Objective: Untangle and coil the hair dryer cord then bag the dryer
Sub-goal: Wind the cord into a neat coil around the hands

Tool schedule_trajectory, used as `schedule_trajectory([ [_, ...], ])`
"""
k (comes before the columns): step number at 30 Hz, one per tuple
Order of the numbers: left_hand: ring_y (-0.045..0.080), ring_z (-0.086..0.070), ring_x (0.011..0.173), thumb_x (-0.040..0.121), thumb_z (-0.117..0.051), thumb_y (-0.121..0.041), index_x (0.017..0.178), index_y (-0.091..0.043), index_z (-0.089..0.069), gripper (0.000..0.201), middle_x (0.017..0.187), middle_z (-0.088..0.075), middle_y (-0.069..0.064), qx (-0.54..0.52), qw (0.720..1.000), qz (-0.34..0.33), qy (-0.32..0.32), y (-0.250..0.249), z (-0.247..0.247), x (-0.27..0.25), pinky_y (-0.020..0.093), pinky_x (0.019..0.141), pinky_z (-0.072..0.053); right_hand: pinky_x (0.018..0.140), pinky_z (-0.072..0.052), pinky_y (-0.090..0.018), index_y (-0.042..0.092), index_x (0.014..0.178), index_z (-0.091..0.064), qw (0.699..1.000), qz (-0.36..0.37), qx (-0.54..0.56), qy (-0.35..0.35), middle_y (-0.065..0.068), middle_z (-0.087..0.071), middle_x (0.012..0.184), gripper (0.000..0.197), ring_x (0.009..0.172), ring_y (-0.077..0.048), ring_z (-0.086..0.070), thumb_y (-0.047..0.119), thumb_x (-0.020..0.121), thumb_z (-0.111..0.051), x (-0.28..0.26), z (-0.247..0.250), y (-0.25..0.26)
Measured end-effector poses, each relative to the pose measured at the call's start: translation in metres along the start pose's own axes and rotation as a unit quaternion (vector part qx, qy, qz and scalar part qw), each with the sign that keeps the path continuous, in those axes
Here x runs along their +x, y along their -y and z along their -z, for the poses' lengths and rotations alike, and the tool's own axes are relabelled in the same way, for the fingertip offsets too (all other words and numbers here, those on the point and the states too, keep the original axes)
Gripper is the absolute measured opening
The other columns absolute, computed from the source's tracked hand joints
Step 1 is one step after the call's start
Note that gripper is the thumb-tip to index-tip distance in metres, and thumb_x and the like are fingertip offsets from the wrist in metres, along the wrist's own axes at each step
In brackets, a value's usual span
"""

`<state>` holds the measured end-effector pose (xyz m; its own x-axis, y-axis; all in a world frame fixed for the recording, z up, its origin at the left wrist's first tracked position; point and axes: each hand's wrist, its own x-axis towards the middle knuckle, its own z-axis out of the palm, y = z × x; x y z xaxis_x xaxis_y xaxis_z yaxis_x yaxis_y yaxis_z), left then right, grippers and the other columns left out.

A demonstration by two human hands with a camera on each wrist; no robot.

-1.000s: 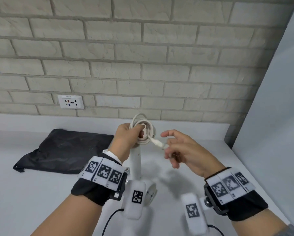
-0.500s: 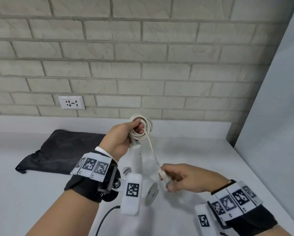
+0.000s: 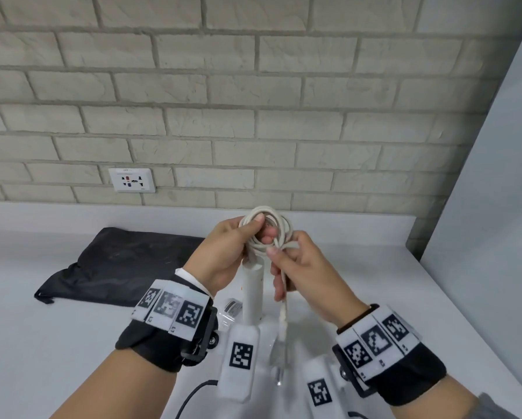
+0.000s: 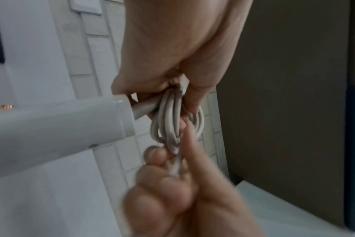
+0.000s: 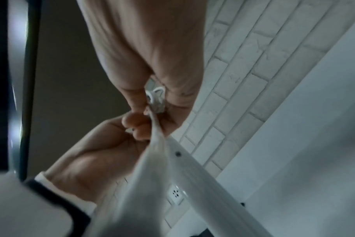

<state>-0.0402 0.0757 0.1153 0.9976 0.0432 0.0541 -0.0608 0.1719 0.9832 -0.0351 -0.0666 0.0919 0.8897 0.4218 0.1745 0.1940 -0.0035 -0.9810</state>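
A white hair dryer [image 3: 253, 293] stands with its handle pointing up above the counter, its head hidden behind my wrists. My left hand [image 3: 247, 237] grips the coiled white cord [image 3: 279, 225] at the top of the handle. My right hand [image 3: 287, 252] pinches the cord's loose end right against the coil. The plug [image 3: 282, 350] dangles below that hand. In the left wrist view the coil [image 4: 172, 121] sits at the handle's end [image 4: 61, 126] between both hands. The black bag [image 3: 126, 264] lies flat on the counter to the left.
A brick wall with a white power outlet [image 3: 132, 179] runs behind the white counter [image 3: 42, 343]. A grey panel [image 3: 495, 207] closes off the right side. A black cable [image 3: 193, 394] trails from my left wrist camera.
My right hand has come up from low over the counter to the coil, bringing the cord's end with it. The left hand keeps hold of the coil.
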Motion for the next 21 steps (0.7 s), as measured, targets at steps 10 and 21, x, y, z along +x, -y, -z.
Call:
schedule_trajectory([
  [10, 0.011, -0.039, 0.047, 0.085, -0.061, -0.024, 0.066, -0.007, -0.056, 0.026, 0.049, -0.047, -0.001, 0.218, 0.976, 0.005, -0.026, -0.007, 0.003, -0.006, 0.024, 0.051, -0.029, 0.058, -0.038, -0.021, 0.021, 0.113, -0.059, 0.948, 0.132, -0.285, -0.05, 0.007, -0.051, 0.059, 0.027, 0.056, 0.002, -0.044, 0.029, 0.088, -0.058, 0.013, 0.023, 0.003],
  [21, 0.017, -0.05, 0.062, 0.07, -0.073, -0.026, 0.089, -0.007, -0.06, 0.03, 0.073, -0.057, 0.007, 0.211, 0.977, 0.011, 0.029, -0.006, -0.003, -0.009, 0.024, 0.054, -0.037, 0.064, -0.047, -0.037, 0.009, 0.086, -0.055, 0.945, 0.078, -0.314, -0.055, -0.005, -0.058, 0.077, 0.008, 0.071, -0.025, -0.055, 0.016, 0.086, -0.051, 0.023, 0.01, -0.001],
])
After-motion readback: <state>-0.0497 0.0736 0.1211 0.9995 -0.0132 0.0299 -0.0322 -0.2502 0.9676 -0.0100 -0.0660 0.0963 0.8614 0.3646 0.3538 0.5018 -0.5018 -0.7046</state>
